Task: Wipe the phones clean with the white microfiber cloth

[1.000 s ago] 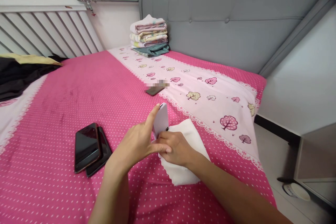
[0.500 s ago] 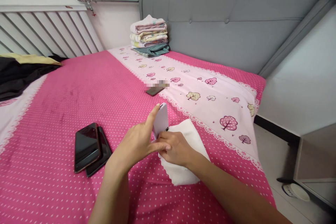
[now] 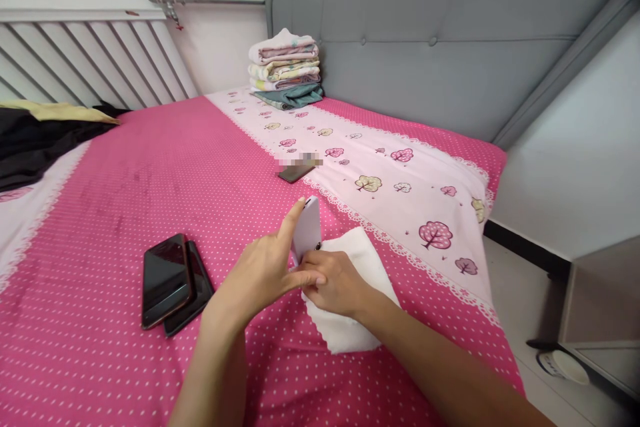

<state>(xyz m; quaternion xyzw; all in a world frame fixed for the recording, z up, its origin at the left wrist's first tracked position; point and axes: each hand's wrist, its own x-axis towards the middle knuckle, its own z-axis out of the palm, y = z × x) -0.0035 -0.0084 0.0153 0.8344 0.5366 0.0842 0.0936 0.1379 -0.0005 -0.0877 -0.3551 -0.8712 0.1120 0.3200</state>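
A pale lilac phone [image 3: 307,230] stands on edge in front of me, its thin top edge showing a dark slot. My left hand [image 3: 263,267] grips it from the left, index finger stretched along the upper edge and thumb reaching across to my other hand. At the phone's lower end, my right hand [image 3: 334,280] is closed, fingers curled against it; what lies inside them is hidden. A small dark piece shows just above the right knuckles. Beneath the right hand lies a white cloth [image 3: 357,253] with a scalloped edge.
Two dark phones [image 3: 167,277] overlap on the pink dotted bedspread [image 3: 165,167] at left. A dark flat object [image 3: 296,172], partly blurred, lies farther back. Folded cloths [image 3: 285,67] are stacked by the grey headboard [image 3: 400,33]. Dark clothing [image 3: 35,143] lies far left.
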